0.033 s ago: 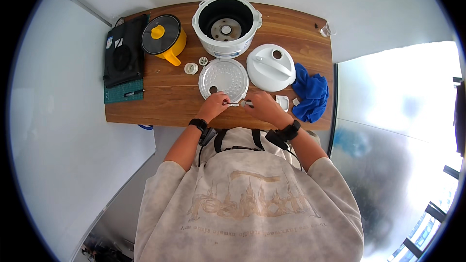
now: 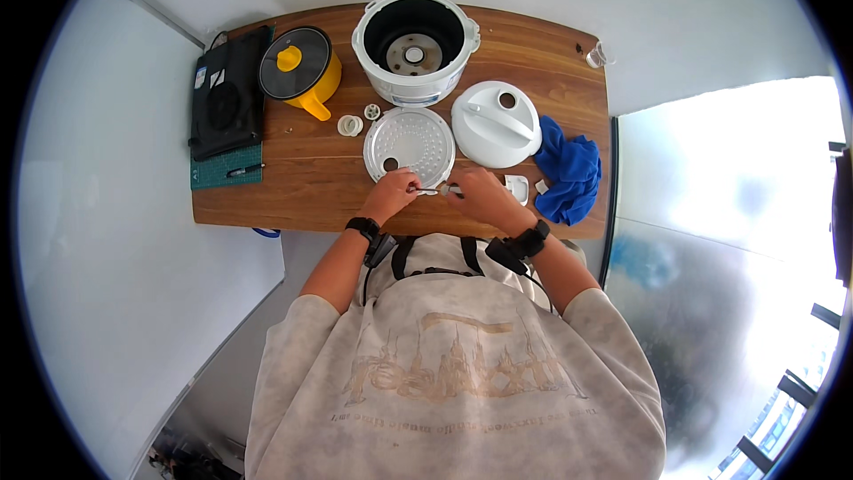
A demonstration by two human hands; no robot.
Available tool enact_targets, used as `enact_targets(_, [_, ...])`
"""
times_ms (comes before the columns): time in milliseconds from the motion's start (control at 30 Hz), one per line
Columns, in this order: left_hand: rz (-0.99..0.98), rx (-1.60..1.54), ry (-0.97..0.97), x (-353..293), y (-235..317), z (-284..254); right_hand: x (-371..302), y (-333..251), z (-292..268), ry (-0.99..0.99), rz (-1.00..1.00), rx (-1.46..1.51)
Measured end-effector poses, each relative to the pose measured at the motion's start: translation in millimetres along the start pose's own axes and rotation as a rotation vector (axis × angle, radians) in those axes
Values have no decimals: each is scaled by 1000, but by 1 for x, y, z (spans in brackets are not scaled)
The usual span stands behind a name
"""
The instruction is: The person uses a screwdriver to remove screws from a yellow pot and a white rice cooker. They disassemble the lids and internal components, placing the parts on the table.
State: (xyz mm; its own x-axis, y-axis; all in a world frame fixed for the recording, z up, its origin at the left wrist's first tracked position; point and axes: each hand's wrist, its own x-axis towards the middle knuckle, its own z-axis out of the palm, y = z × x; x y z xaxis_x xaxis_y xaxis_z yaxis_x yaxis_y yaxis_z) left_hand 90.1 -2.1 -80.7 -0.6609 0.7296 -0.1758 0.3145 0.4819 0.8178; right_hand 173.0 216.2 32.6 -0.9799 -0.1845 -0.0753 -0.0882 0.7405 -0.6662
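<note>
My right hand [image 2: 484, 196] is closed round the handle of a thin tool that looks like a screwdriver [image 2: 427, 189], its metal shaft pointing left. Fingers of my left hand [image 2: 391, 196] pinch together at the shaft's far end; what else they hold is too small to make out. Both hands are over the near rim of a round, dimpled silvery inner lid [image 2: 411, 140] with a dark round hole. Right of it lies the white outer lid [image 2: 484, 144] of a cooker, with a raised handle bar. Beside my right hand sits a small white plastic part [image 2: 516, 188].
A white electric cooker body [image 2: 413, 87] stands open behind the lids. Leftward are white round fittings [image 2: 350, 126], a yellow pot [image 2: 325, 84] with a dark lid, a black case [image 2: 228, 107] and a green cutting mat [image 2: 213, 174]. A blue cloth [image 2: 570, 171] lies right; a small clear cup [image 2: 596, 57] lies beyond.
</note>
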Motion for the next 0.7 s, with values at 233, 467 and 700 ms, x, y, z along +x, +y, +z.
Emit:
enact_targets(233, [23,-11,27,0,0,1,8,-4,4,-75,-76,-106])
enact_targets(467, [25,-22,42,2,-2,1,17,-34,-9,-142,-101,16])
enact_targets(700, [-23,-37,27,2,19,-13,19,-38,-12,-86,-217,218])
